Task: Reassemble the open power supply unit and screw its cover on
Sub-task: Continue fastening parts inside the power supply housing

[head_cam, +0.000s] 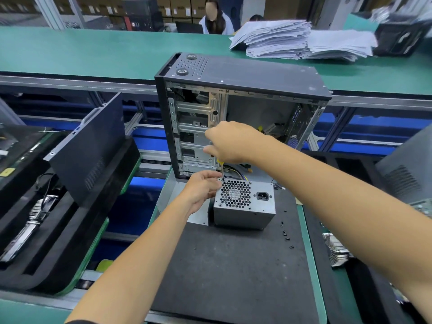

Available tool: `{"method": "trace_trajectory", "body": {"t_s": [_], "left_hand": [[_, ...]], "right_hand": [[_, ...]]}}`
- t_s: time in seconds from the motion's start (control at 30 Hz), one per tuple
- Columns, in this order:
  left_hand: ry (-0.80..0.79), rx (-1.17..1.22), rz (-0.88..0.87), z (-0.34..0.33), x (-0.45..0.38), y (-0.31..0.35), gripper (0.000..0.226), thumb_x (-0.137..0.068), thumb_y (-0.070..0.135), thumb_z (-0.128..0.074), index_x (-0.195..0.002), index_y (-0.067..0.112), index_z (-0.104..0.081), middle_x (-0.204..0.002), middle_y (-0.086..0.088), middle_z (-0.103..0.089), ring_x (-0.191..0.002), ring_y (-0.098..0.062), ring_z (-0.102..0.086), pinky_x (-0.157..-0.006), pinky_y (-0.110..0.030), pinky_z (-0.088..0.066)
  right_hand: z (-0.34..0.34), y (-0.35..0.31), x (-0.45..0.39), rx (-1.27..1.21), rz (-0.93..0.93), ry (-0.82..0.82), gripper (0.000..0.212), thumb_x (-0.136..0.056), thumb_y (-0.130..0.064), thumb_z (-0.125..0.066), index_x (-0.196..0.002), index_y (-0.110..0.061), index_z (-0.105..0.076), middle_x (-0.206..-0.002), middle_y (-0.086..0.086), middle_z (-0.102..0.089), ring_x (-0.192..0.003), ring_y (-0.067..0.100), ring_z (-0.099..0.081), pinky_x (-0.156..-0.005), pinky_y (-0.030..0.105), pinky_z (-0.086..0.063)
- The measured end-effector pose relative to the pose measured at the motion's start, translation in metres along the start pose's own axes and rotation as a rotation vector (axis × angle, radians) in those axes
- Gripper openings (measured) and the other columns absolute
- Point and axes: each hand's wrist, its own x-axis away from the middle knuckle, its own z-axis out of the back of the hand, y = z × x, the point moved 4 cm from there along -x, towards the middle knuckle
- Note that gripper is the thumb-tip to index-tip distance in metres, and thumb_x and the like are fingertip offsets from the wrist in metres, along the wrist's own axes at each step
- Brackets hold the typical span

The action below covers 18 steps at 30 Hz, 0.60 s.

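A grey metal power supply unit (244, 208) stands on the black foam mat (233, 265), its honeycomb fan grille and power socket facing up. My right hand (228, 141) grips a yellow-handled screwdriver (221, 170) upright, the tip at the unit's top-left corner. Beside that corner, my left hand (202, 189) has its curled fingers against the unit's left side. Coloured cables (240, 175) trail from behind the unit.
An open black computer case (243, 108) stands just behind the unit. Several small black screws (285, 232) lie on the mat to the right. A black side panel (91, 146) leans at left over foam trays. Paper stacks (301, 39) sit on the far green bench.
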Motion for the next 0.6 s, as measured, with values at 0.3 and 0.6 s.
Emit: {"method": "trace_trajectory", "body": {"t_s": [0.3, 0.6], "left_hand": [[-0.001, -0.028, 0.02, -0.001, 0.0029, 0.004, 0.021, -0.086, -0.008, -0.061, -0.098, 0.009, -0.063, -0.082, -0.007, -0.063, -0.07, -0.019, -0.061, -0.068, -0.03, -0.052], [0.027, -0.026, 0.063, -0.003, 0.0018, 0.0073, 0.023, -0.084, -0.011, -0.06, -0.096, 0.008, -0.063, -0.079, -0.009, -0.062, -0.063, -0.018, -0.058, -0.063, -0.03, -0.051]], "right_hand": [[0.0051, 0.0044, -0.0026, 0.025, -0.024, -0.011, 0.026, -0.096, -0.025, -0.05, -0.076, -0.011, -0.046, -0.075, 0.006, -0.045, -0.061, 0.02, -0.047, -0.05, 0.028, -0.034], [0.0029, -0.003, 0.0048, -0.036, 0.076, -0.171, 0.01, -0.087, -0.006, -0.051, -0.097, -0.006, -0.054, -0.103, 0.01, -0.051, -0.075, 0.023, -0.054, -0.06, 0.035, -0.044]]}}
